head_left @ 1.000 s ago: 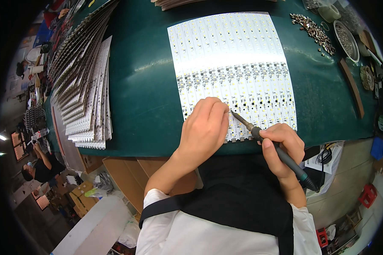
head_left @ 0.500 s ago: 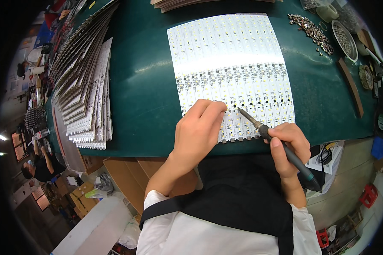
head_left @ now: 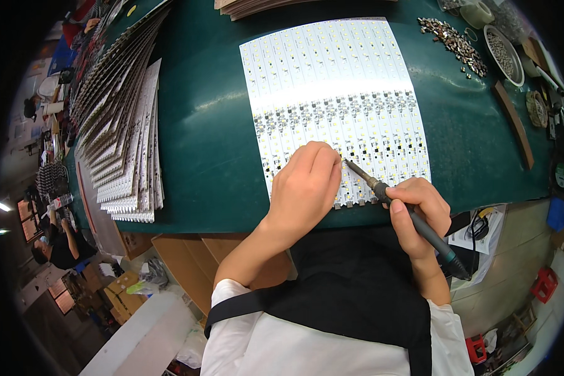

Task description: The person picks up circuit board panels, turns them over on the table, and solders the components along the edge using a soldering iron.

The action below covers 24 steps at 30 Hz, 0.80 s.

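Observation:
A white LED circuit board panel (head_left: 332,69), with rows of small yellow LEDs and dark chips, lies in front of me on the green-topped table (head_left: 200,131). My right hand (head_left: 420,216) grips a soldering iron (head_left: 429,232) like a pen. Its metal tip points left and reaches the panel's lower half, just beside my left fingertips. Over the panel's lower left part, my left hand (head_left: 307,185) is closed, with its fingertips pinched together at the board. Whatever they hold, if anything, is hidden. Small connectors line the near edge of the panel.
Fanned-out panels (head_left: 122,144) are piled at the left. A heap of small metal parts (head_left: 454,47) lies far right, beside a metal bowl (head_left: 504,55) of more parts. A brown strip (head_left: 512,125) is at the right. Another person (head_left: 62,244) works in the left background.
My left hand has shifted slightly right along the panel, its fingertips curling in further. The soldering iron's tip has moved a little left with my right hand. The view has shifted slightly.

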Motion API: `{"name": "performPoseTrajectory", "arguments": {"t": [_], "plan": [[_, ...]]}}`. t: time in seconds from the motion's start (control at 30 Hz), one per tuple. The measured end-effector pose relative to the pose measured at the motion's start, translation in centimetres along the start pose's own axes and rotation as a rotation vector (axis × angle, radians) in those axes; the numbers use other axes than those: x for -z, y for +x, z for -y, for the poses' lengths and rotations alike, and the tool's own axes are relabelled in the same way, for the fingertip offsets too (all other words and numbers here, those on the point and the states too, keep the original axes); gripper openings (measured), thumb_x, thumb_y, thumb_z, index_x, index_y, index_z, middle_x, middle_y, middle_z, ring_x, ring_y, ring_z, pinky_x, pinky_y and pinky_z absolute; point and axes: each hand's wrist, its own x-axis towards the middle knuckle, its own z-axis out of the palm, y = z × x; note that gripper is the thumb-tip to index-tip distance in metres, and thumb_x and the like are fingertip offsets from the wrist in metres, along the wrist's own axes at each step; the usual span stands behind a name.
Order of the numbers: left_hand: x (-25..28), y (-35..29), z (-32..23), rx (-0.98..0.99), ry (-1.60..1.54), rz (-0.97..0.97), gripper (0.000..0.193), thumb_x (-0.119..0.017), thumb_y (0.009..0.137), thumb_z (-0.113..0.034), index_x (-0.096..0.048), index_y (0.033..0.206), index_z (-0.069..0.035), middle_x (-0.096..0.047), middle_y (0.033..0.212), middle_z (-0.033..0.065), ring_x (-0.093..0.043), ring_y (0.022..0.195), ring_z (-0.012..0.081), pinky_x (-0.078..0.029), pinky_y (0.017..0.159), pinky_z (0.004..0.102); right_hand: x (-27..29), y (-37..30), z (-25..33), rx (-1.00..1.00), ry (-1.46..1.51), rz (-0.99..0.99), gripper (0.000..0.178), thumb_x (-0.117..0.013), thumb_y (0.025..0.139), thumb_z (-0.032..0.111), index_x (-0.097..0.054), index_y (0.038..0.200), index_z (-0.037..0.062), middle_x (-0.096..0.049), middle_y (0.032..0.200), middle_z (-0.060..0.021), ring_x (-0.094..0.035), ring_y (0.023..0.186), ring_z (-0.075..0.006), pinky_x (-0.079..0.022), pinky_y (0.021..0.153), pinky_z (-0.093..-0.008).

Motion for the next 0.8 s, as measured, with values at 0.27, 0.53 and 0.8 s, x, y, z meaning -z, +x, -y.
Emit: {"name": "performPoseTrajectory", "arguments": {"t": [0.27, 0.53, 0.8], "plan": [[-0.1, 0.2, -0.3, -0.086, 0.127, -0.035, 0.015, -0.070, 0.076, 0.001, -0.059, 0.085, -0.005, -0.061, 0.086, 0.0068, -0.062, 0.074, 0.0256, -0.051, 0.062, 0.0355, 0.2, 0.0, -0.2, 0.018, -0.005, -0.002, 0.011, -0.064, 0.079, -0.005, -0.065, 0.089, -0.0036, -0.061, 0.070, -0.0117, -0.057, 0.059, -0.0166, -0.043, 0.054, -0.0266], [0.0, 0.4, -0.4, -0.075, 0.131, -0.022, 0.013, -0.069, 0.077, 0.001, -0.061, 0.086, -0.005, -0.061, 0.086, 0.0064, -0.062, 0.075, 0.0258, -0.051, 0.062, 0.0358, 0.3, 0.1, 0.0, -0.007, 0.012, 0.024, 0.011, -0.064, 0.078, -0.005, -0.065, 0.089, -0.0036, -0.061, 0.070, -0.0118, -0.057, 0.059, -0.0169, -0.043, 0.054, -0.0268], [1.7, 0.1, -0.4, 0.017, 0.012, 0.028, 0.011, -0.065, 0.084, 0.001, -0.063, 0.095, -0.002, -0.062, 0.083, 0.0074, -0.059, 0.064, 0.0208, -0.048, 0.056, 0.0297, 0.3, 0.1, -0.2, -0.006, 0.019, -0.014, 0.011, -0.063, 0.078, -0.005, -0.065, 0.089, -0.0034, -0.061, 0.070, -0.0111, -0.057, 0.059, -0.0169, -0.043, 0.055, -0.0274]]}}
